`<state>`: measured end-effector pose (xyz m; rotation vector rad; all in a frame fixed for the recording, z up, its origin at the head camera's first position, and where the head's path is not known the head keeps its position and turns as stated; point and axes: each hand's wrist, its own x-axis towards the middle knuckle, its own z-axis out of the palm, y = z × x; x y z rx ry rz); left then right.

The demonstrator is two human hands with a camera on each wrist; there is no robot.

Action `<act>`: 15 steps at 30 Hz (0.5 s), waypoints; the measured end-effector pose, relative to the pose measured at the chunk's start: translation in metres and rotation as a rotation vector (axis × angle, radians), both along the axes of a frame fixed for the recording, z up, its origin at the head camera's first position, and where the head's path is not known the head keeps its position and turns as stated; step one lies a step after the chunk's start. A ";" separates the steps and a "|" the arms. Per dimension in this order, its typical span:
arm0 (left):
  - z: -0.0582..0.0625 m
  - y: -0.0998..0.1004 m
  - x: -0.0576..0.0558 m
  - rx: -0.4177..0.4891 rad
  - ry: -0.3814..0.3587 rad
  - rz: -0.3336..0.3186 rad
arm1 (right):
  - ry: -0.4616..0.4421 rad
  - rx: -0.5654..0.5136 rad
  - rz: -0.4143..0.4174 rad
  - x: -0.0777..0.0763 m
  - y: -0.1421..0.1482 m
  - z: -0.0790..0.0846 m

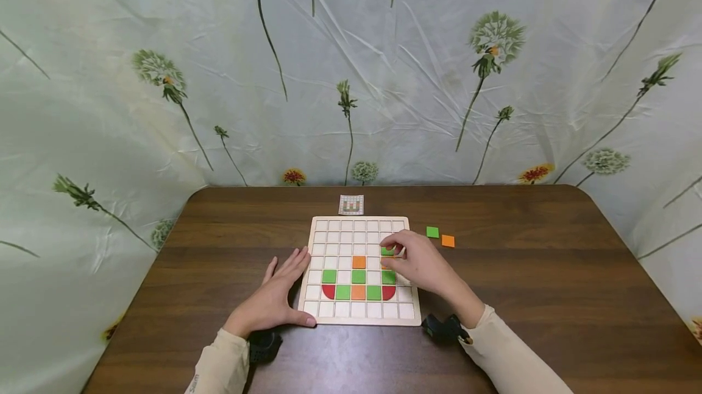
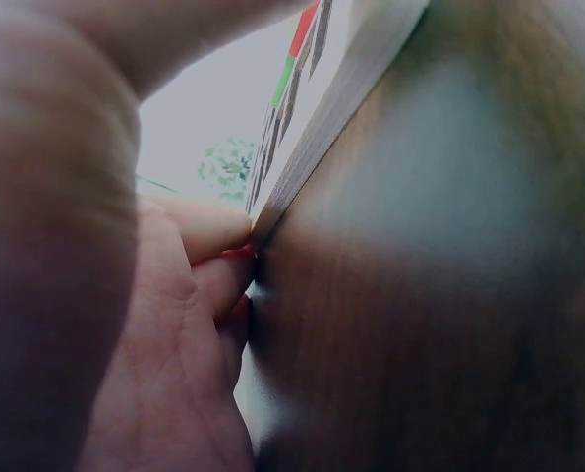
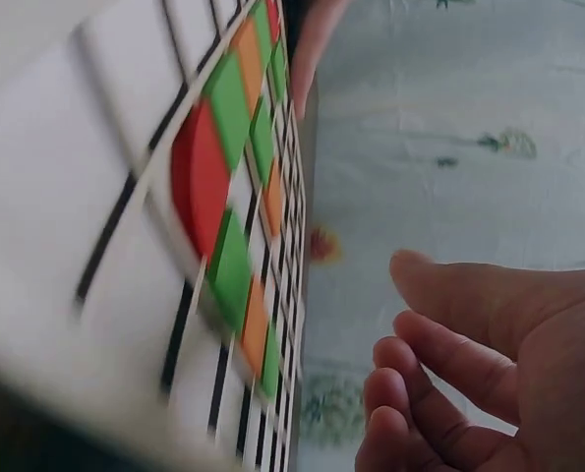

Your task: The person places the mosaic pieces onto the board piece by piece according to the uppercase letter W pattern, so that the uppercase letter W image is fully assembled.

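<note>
A white grid board [image 1: 360,317] with a pale wooden rim lies on the table. Square green and orange tiles, including an orange tile [image 1: 359,262], sit in its cells. Red rounded-corner tiles [image 1: 328,291] mark both ends of the lowest filled row. My left hand [image 1: 272,296] is spread along the left rim, fingertips and thumb at the edge. Over the right column, my right hand [image 1: 421,262] has its fingers loosely bent, close above a green tile [image 1: 387,252]. In the right wrist view, thumb and fingers [image 3: 449,359] are apart with nothing between them.
A loose green tile [image 1: 432,232] and a loose orange tile [image 1: 448,241] lie to the right of the board. Behind it is a small printed pattern card [image 1: 351,204]. A flower-printed curtain [image 1: 406,77] hangs beyond the brown table [image 1: 521,272].
</note>
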<state>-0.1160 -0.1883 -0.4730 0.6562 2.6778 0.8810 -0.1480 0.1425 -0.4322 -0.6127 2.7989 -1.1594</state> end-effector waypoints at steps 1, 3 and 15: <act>0.000 0.000 0.000 0.001 0.001 0.000 | -0.009 -0.005 -0.016 0.000 0.006 0.000; 0.000 0.000 0.000 0.004 0.000 0.000 | -0.012 -0.006 -0.047 -0.001 0.017 -0.001; 0.001 0.000 0.000 0.016 0.006 -0.005 | 0.052 0.004 -0.213 -0.008 0.078 -0.013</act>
